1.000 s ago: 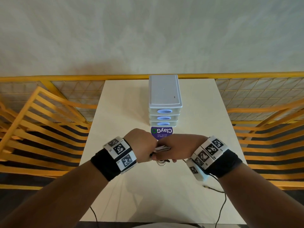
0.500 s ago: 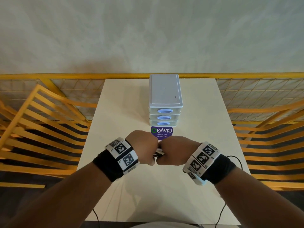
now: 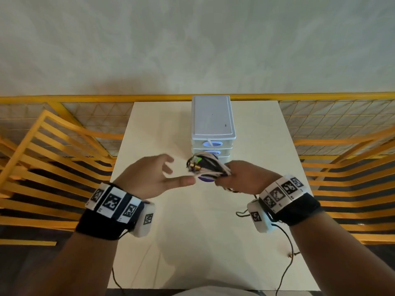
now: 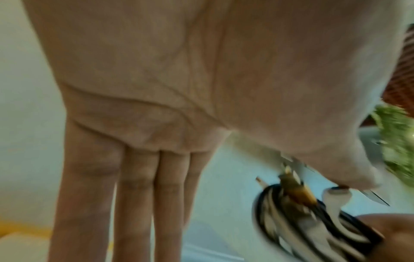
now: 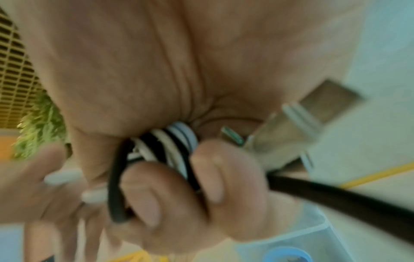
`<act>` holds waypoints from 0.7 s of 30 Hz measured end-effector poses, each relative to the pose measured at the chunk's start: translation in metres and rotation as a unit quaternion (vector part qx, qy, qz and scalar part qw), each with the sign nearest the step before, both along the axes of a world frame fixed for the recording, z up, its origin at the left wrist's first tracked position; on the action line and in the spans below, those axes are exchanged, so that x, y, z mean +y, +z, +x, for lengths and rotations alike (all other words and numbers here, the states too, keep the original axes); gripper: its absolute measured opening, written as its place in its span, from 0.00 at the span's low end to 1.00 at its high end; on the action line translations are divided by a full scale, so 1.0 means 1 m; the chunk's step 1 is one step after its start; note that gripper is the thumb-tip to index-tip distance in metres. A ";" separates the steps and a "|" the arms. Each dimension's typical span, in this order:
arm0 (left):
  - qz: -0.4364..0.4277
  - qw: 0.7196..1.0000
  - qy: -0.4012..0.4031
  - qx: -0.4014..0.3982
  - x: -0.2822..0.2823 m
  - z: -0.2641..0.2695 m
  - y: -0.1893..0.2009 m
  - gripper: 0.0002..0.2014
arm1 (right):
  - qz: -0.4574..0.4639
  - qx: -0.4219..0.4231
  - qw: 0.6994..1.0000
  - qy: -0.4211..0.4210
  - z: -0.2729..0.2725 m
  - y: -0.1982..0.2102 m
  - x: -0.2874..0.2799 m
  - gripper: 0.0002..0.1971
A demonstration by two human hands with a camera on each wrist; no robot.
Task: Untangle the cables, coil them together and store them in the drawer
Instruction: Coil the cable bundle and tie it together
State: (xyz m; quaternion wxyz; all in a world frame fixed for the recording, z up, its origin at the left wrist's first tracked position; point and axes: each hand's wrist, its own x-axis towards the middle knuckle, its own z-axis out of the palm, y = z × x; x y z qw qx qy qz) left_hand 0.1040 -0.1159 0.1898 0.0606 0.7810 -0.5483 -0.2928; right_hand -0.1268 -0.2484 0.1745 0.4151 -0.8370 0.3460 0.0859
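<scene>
Cream table point(image 3: 149, 129), drawer unit point(image 3: 212, 116) at frame centre. Left hand point(image 3: 149, 178) spreading, having released the coiled cables point(image 3: 206, 166); right hand point(image 3: 241, 178) gripping them before the closed drawers. Storing likely next.

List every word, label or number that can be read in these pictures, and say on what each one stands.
No text can be read.
Purple sticker on the table: mostly hidden behind the cable bundle, no letters visible.
Wristbands: square black-and-white codes, no words.
Small dark mark on the drawer unit: too small to read.
</scene>
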 end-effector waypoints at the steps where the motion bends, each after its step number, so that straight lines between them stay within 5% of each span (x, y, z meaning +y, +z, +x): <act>1: 0.015 0.999 -0.002 0.040 0.003 0.003 -0.008 0.61 | 0.015 -0.021 0.999 -0.019 -0.001 0.002 -0.002 0.14; 4: -0.021 0.983 -0.010 0.183 0.007 -0.004 -0.026 0.57 | 0.048 -0.067 0.995 -0.057 0.003 0.007 -0.006 0.14; 7: -0.116 0.931 -0.013 0.347 0.001 -0.028 -0.040 0.40 | 0.096 -0.112 0.987 -0.064 0.009 0.010 -0.002 0.13; 9: -0.165 0.864 0.010 0.475 -0.008 -0.050 -0.045 0.37 | 0.105 -0.121 0.986 -0.037 0.015 0.013 0.005 0.15; 11: -0.183 0.781 0.043 0.595 -0.019 -0.067 -0.045 0.44 | 0.105 -0.130 0.986 0.005 0.021 0.016 0.014 0.17; 14: -0.199 0.697 0.090 0.683 -0.030 -0.077 -0.042 0.33 | 0.110 -0.139 0.984 0.002 0.027 0.021 0.023 0.15; 18: -0.236 0.666 0.157 0.689 -0.032 -0.082 -0.038 0.18 | 0.125 -0.127 0.984 0.006 0.029 0.030 0.024 0.11; 21: -0.257 0.683 0.182 0.659 -0.030 -0.082 -0.035 0.18 | 0.146 -0.114 0.983 0.005 0.031 0.029 0.027 0.09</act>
